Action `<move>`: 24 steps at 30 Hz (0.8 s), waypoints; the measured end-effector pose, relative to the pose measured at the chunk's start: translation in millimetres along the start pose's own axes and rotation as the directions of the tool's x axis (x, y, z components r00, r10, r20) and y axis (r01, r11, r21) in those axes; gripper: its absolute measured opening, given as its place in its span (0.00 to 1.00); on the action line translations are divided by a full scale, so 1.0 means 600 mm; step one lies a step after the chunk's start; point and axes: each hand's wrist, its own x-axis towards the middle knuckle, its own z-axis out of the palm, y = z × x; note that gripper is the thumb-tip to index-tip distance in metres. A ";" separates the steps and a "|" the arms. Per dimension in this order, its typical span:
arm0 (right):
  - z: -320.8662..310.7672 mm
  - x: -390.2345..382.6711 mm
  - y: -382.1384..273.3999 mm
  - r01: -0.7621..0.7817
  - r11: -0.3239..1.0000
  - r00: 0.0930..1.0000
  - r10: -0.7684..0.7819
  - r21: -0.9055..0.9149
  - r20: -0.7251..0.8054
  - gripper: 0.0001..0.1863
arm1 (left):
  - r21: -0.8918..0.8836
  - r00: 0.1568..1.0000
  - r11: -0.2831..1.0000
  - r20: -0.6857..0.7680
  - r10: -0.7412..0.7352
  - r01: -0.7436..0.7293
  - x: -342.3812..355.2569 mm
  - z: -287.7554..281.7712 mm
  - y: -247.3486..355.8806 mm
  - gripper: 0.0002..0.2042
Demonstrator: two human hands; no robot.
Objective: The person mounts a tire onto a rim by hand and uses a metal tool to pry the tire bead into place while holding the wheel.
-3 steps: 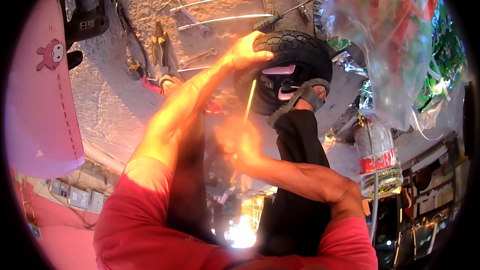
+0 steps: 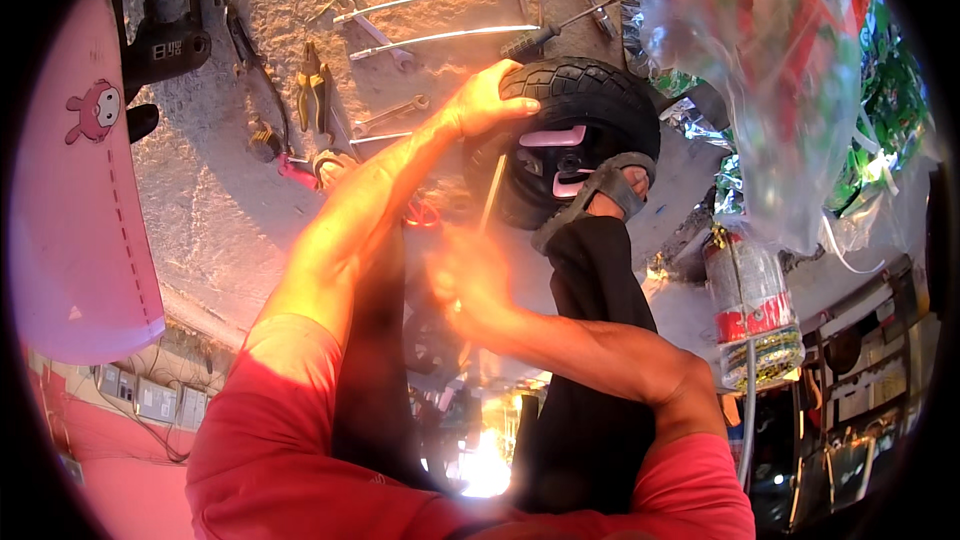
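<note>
A small wheel with a black treaded tyre (image 2: 580, 78) and pink spokes (image 2: 553, 137) lies on the ground in front of me. My left hand (image 2: 490, 105) grips the tyre's upper left edge, the thumb lying along its side. My right foot, in a grey sandal (image 2: 617, 187), rests on the wheel's lower right part. Below the wheel, my right hand (image 2: 468, 275) is closed around a long slim metal bar (image 2: 493, 195). The bar's upper end reaches the wheel's left side; whether it touches the tyre is unclear. Motion blurs this hand's fingers.
Pliers (image 2: 313, 90), a wrench (image 2: 393, 114), a screwdriver (image 2: 535, 42) and chrome bars (image 2: 440, 38) lie beyond the wheel. Clear plastic bags (image 2: 800, 90) and a wrapped cylinder (image 2: 745, 280) are at right. A pink panel (image 2: 80, 200) stands at left.
My right hand has shifted slightly left, and the bar leans a little more. The whole view has drifted a little. My left hand keeps its hold on the tyre.
</note>
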 end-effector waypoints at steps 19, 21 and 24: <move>0.050 0.191 0.170 0.318 0.946 0.946 -0.312 0.059 -0.092 0.11 | 0.546 0.979 0.834 -0.200 0.039 0.078 -0.060 0.044 0.040 0.40; 0.035 0.255 0.193 0.048 0.764 0.919 -0.286 0.643 0.270 0.15 | 0.585 0.933 0.807 -0.329 0.143 0.083 -0.057 0.079 0.038 0.39; 0.028 0.239 0.167 -0.034 0.672 0.877 -0.335 0.740 0.345 0.17 | 0.548 0.905 0.803 -0.426 0.026 0.235 -0.037 0.104 0.110 0.36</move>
